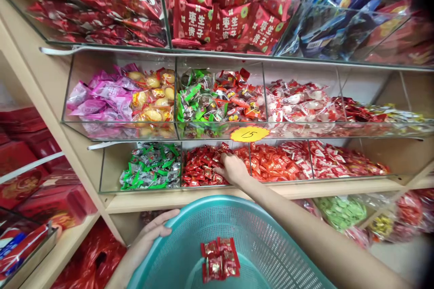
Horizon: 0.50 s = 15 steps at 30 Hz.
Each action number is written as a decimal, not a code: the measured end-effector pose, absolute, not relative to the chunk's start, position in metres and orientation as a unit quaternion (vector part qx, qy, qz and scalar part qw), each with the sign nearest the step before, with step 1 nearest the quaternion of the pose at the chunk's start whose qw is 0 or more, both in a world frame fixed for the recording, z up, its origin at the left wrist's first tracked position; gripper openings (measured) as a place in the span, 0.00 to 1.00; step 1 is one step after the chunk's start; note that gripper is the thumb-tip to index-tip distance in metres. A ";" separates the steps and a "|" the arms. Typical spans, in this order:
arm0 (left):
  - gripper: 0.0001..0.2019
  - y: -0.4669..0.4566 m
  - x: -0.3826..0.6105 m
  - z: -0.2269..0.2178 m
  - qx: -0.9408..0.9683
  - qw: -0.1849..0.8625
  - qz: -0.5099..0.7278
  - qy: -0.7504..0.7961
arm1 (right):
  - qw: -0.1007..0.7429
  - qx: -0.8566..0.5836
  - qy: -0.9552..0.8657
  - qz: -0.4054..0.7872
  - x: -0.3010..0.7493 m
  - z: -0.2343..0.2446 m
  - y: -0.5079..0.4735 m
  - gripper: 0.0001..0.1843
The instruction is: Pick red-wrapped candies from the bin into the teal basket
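Note:
My right hand (233, 169) reaches into a glass bin of small red wrapped candies (200, 167) on the lowest display shelf. Its fingers are curled down among the candies, and their tips are partly hidden. My left hand (152, 232) grips the left rim of a teal perforated plastic basket (267, 235), with the thumb side toward the rim. Inside the basket, several red-and-gold wrapped candies (220, 259) lie in a small cluster on the bottom. The basket is just below the shelf edge, under my right forearm.
Green-and-silver candies (152, 167) lie left of the red ones, orange-red packets (278, 162) to the right. Glass dividers and a glass front (210, 131) with a yellow "15" tag (250, 133) bound the bins. Large red bags (230, 20) fill the top shelf.

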State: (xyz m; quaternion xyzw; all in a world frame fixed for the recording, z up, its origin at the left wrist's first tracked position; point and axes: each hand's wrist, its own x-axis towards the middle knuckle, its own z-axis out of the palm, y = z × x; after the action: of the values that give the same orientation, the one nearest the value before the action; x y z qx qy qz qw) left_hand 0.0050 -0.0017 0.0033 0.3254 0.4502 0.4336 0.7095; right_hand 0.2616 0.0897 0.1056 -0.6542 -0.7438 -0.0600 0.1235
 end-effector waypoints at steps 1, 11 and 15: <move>0.19 -0.002 0.005 0.004 0.325 0.712 0.435 0.445 | 0.114 -0.663 -0.738 -0.050 0.259 0.105 0.092 0.19; 0.21 -0.003 0.000 -0.002 0.323 0.715 0.434 0.442 | 0.040 -0.625 -0.779 0.012 0.276 0.129 0.097 0.12; 0.21 -0.004 0.001 -0.006 0.312 0.705 0.447 0.454 | 0.031 -0.586 -0.809 0.040 0.290 0.137 0.094 0.09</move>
State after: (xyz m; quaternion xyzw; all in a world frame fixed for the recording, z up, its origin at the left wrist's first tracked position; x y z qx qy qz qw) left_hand 0.0010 -0.0036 -0.0057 0.3120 0.4538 0.4470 0.7049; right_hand 0.2900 0.0941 0.1367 -0.5861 -0.8087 0.0395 0.0309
